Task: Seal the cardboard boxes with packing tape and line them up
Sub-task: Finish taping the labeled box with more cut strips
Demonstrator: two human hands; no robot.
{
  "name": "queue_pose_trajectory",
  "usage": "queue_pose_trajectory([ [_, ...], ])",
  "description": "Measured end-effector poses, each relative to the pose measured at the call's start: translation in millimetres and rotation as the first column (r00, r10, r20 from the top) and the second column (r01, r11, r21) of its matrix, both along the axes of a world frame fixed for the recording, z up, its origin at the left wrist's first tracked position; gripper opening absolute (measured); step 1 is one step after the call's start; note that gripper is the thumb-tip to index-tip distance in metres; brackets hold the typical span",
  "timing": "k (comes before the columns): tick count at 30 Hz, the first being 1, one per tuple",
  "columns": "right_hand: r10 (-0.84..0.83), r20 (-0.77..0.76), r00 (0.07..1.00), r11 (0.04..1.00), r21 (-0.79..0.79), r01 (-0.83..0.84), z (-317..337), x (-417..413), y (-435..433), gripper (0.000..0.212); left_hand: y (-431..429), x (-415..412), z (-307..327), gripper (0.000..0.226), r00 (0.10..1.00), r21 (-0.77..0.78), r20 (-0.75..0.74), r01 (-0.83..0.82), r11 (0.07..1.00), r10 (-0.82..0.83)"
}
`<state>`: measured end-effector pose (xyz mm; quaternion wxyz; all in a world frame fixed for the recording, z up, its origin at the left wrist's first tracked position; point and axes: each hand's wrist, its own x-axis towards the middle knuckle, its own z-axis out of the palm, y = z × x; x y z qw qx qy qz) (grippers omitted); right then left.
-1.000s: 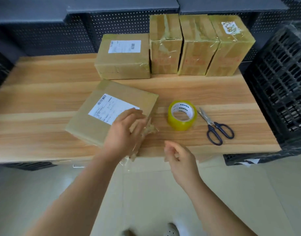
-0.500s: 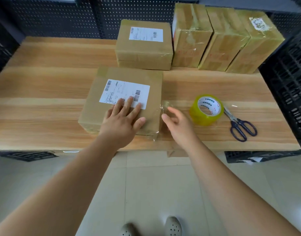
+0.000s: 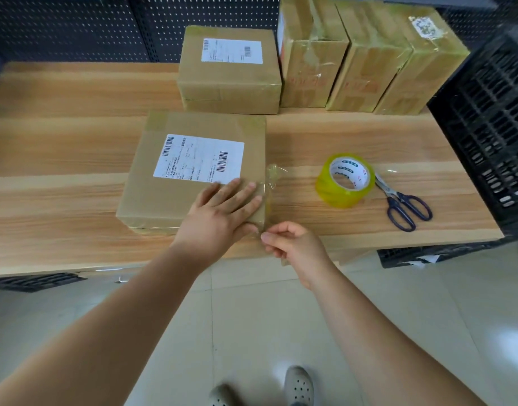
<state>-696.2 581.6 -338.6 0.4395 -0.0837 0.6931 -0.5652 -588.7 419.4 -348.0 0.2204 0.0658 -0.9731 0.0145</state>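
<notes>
Your right grip pinches the near end of the tape strip, just off the near-right corner of the box. Your left grip presses flat there, fingers straight. The strip's long axis runs away along the box's right edge on the counter.

desk: light wood grain
front: labelled box
back row: flat box, three taller boxes
right: tape roll just beside scissors
</notes>
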Motion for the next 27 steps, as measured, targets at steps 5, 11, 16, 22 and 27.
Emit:
queue_pose_trajectory([
  [5, 0.006, -0.208, 0.978, 1.000, 0.007, -0.005, -12.1, 0.3, -6.7, 0.016, -3.3, -0.4, -8.7, 0.054, 0.996, -0.115, -0.084, 0.002, 0.993, -0.012],
  [11, 0.106, -0.405, 0.908, 0.993, 0.087, -0.077, -16.3, -4.9, -13.4, 0.019, -2.1, -1.4, -10.0, 0.058, 0.998, -0.136, -0.056, -0.024, 0.990, 0.016],
  [16, 0.304, -0.599, 0.741, 0.944, 0.294, -0.150, -24.8, -7.6, 2.1, 0.021, -6.1, 6.7, -7.8, 0.093, 0.991, -0.117, 0.120, -0.037, 0.992, 0.051],
  [22, -0.143, -0.606, 0.783, 0.988, -0.043, 0.147, -24.2, 22.9, 11.7, 0.011, 8.8, -5.4, -11.6, 0.058, 0.990, -0.023, -0.092, -0.113, 0.993, 0.110],
  [27, -0.157, -0.527, 0.835, 0.987, -0.049, 0.154, -25.3, 42.9, -4.8, 0.030, 6.8, -5.3, -11.9, 0.054, 0.992, -0.018, -0.083, -0.097, 0.995, 0.095],
])
